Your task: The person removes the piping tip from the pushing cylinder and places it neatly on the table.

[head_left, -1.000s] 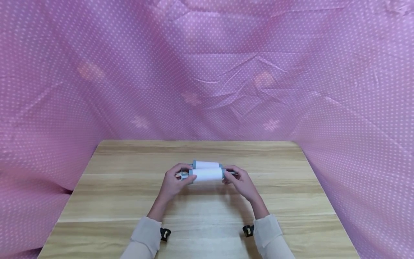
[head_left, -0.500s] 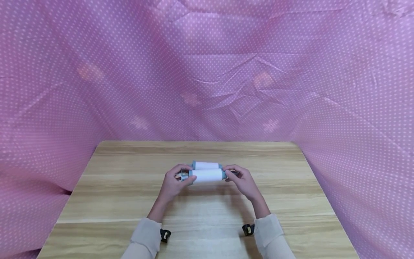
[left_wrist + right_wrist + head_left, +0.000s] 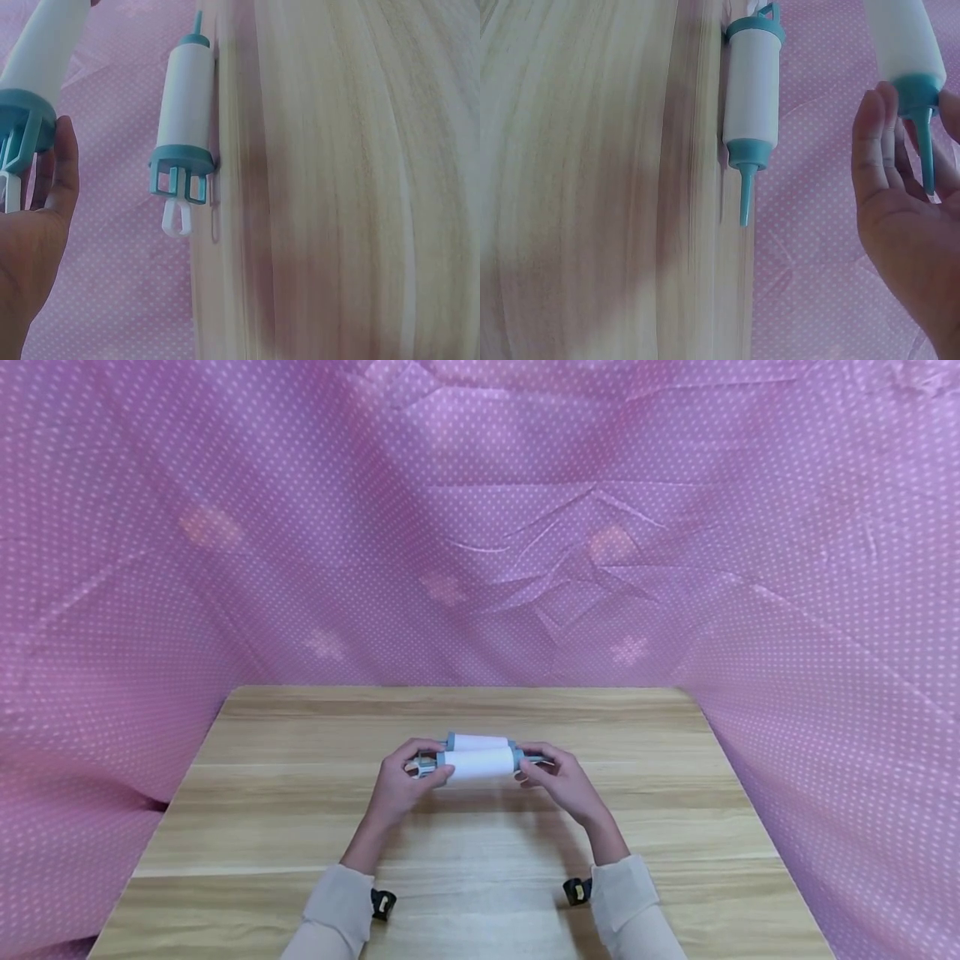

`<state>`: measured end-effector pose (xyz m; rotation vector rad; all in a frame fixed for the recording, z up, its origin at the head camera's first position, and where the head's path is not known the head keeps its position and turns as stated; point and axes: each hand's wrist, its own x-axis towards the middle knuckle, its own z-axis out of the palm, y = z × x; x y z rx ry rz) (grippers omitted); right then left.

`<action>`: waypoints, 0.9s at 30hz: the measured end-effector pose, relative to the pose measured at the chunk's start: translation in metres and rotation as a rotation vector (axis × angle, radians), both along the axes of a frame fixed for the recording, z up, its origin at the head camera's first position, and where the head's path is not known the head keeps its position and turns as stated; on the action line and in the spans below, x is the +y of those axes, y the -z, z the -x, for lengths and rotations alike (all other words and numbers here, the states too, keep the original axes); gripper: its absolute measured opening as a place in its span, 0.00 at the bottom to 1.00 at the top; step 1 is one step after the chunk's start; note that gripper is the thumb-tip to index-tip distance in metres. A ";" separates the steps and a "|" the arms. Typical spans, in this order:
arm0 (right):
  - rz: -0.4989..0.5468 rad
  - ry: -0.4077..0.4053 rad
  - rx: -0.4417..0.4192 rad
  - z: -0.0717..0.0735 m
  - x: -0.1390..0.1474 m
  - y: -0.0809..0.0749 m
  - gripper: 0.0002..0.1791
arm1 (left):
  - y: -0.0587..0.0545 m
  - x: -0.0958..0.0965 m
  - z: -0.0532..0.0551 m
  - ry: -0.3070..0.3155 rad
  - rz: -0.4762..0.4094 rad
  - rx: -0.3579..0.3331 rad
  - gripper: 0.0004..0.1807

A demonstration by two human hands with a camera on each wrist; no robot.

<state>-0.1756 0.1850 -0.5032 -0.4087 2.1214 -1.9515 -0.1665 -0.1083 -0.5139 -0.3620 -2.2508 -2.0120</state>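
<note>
Both hands hold a white syringe [image 3: 480, 763] with teal ends, lying level above the table. My left hand [image 3: 397, 785] grips its handle end; in the left wrist view a white plunger loop [image 3: 9, 193] shows beside the teal finger frame [image 3: 22, 135]. At the other end, the fingers and thumb of my right hand [image 3: 567, 785] pinch the teal cap [image 3: 917, 94], and the long thin nozzle [image 3: 925, 154] points in toward the palm. Just beyond lies a second, similar syringe [image 3: 481, 742] on the table, partly hidden by the held one in the head view.
The wooden table [image 3: 480, 877] reaches to a pink dotted cloth [image 3: 480, 527] hung behind it and along both sides. A black wrist device [image 3: 384, 904] sits by the left sleeve, another black wrist device [image 3: 577, 892] by the right.
My right fingers first shifted slightly right and covered the nozzle, then came back left, so the nozzle shows again. The held syringe tipped slightly; my left hand barely moved. The second syringe stays put.
</note>
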 end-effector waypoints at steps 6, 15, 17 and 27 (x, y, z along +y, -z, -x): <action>0.008 -0.004 0.029 0.000 0.000 -0.001 0.23 | 0.001 -0.001 -0.001 -0.004 0.018 0.020 0.16; 0.029 0.067 0.111 0.002 -0.003 0.002 0.13 | 0.002 0.000 -0.001 0.006 0.024 0.005 0.19; 0.030 0.079 0.105 0.002 -0.004 0.004 0.14 | 0.003 -0.001 0.000 0.007 0.026 -0.006 0.20; -0.006 0.035 0.008 0.006 -0.005 0.005 0.24 | 0.005 -0.004 0.007 0.006 0.028 -0.015 0.18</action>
